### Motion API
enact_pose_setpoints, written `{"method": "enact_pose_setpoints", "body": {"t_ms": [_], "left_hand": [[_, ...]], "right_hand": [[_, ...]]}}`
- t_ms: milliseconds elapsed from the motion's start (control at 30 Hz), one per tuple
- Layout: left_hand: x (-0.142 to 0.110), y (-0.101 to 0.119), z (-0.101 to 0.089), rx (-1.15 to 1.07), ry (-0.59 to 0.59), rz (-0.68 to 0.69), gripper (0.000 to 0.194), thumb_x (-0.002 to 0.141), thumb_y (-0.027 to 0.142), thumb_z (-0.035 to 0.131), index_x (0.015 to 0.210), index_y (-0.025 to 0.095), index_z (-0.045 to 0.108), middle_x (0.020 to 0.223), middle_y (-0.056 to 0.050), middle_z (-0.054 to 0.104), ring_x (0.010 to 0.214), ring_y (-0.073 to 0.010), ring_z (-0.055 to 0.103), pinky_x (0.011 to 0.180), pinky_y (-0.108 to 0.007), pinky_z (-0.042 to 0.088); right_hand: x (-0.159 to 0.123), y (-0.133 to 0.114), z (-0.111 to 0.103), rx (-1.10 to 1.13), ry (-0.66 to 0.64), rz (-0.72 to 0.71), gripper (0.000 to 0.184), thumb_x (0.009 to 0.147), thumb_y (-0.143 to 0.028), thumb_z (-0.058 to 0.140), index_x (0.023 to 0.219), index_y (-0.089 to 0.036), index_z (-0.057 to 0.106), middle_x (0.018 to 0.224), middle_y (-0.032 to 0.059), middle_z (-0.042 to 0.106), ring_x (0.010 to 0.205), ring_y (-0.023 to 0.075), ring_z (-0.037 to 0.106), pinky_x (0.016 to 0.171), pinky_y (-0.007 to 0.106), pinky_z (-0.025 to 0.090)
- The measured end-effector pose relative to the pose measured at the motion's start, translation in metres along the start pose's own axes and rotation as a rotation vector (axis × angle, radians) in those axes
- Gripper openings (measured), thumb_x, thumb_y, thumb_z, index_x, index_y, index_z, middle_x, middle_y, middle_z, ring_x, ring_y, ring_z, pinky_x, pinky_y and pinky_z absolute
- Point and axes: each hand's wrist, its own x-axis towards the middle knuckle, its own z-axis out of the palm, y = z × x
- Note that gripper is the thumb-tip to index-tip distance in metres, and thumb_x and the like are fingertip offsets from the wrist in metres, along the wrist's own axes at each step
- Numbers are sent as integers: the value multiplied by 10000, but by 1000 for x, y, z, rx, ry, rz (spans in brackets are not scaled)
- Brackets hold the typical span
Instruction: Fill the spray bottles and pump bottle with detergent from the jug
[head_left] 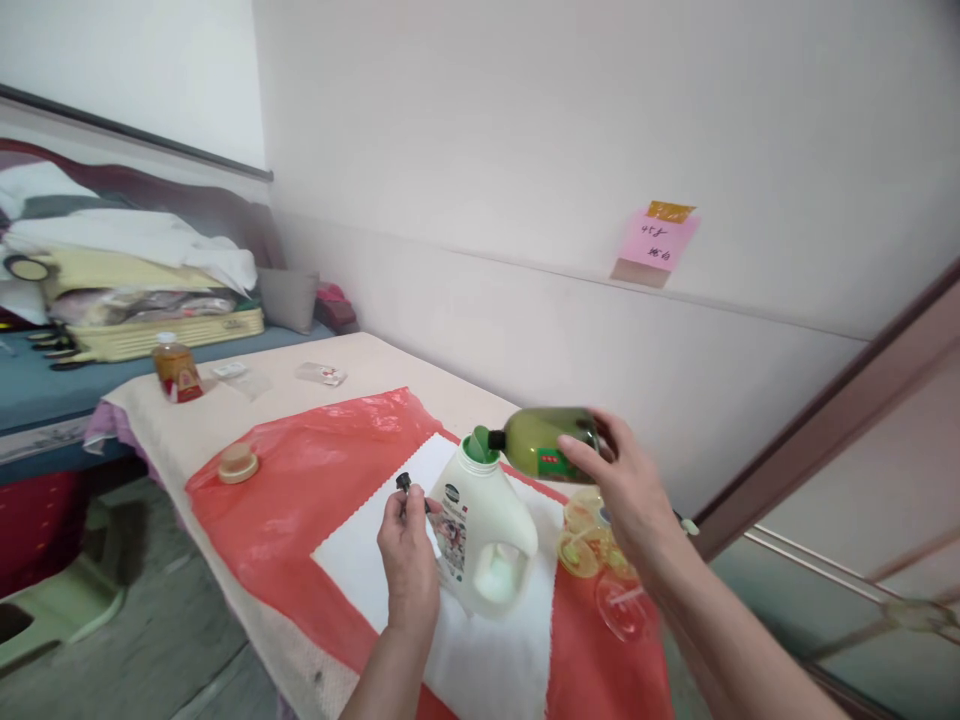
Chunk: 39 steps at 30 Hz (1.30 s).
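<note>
My right hand (611,450) is wrapped around the base of a translucent green bottle (536,440), which lies almost level in the air. Its dark neck meets the green spout (480,447) of a large white jug (487,540) with a handle and a printed label. The jug stands upright on a white cloth (360,550). Beside the jug, my left hand (409,540) is closed on a small black pump top (403,482), mostly hidden by the fingers. Whether liquid is flowing from the bottle I cannot tell.
Under the cloth a red plastic sheet (300,500) covers part of the table (367,360). A beige cap (238,462) lies at left, and an amber bottle (176,368) stands farther back. Clear yellowish cups (581,550) sit right of the jug. A pink note (656,242) hangs on the wall.
</note>
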Motion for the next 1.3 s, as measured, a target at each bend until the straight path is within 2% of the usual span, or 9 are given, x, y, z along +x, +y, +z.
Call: {"method": "enact_pose_setpoints", "body": {"t_ms": [100,233,333,467,633,767,1033,1200,1300], "left_hand": [[-1,-4,2,6,9,-7,369,802,543,577,744,178,570,663,20,592,472,-87,465,441,-214,347],[-5,-9,5,-32,8,33,333,801,503,599,788,171,573,767,2,633,481,-63,443,463,-207,374],[-9,-10,4,-102,45,89,308,817,481,597,822,174,576,802,1,635,490,-60,450,470,-205,379],[-15,-9,4,-197,99,197,272,844,438,588,811,168,573,773,-6,636,545,-79,505,511,-204,399],[-23,-15,9,-180,58,264,215,860,380,593,838,167,569,782,-16,654,564,-89,527,539,-211,413],[-34,-19,13,-141,7,269,200,865,372,590,879,172,576,822,-27,667,590,-94,530,531,-203,413],[-86,-38,17,-170,-215,128,292,830,411,626,1043,212,602,1097,-84,658,987,-199,618,857,-307,502],[-98,-42,18,-259,-309,38,305,820,401,633,1065,226,581,1151,-109,651,1052,-245,621,872,-366,522],[-95,-40,18,-257,-349,51,284,813,387,645,1028,213,587,1100,-114,668,1025,-250,634,875,-383,520]], "right_hand": [[-30,41,-10,192,22,158,531,753,-561,609,1183,-256,551,1237,60,610,982,225,628,789,408,539],[-71,91,-25,531,100,409,565,727,-500,656,1234,-274,549,1200,47,644,1045,245,620,780,407,551],[-94,128,-44,596,140,432,616,680,-445,709,1251,-274,556,1234,44,632,1164,258,559,841,365,531],[-109,161,-66,541,165,427,653,617,-447,738,1218,-249,578,1230,87,632,1096,313,594,833,414,529],[-115,166,-71,530,57,437,659,590,-476,751,1186,-252,581,1213,123,635,1054,342,607,799,453,523],[-124,157,-59,563,73,426,651,609,-487,745,1195,-277,554,1214,98,632,1104,307,584,887,440,485],[-143,140,-35,678,-21,328,739,579,-528,769,1224,-303,486,1223,88,613,1123,289,576,894,425,486],[-149,142,-32,682,43,332,768,573,-557,757,1237,-290,480,1179,80,638,1135,306,571,951,445,459],[-148,147,-34,698,33,437,691,657,-594,689,1236,-274,490,1313,108,564,1210,303,521,985,462,435]]}}
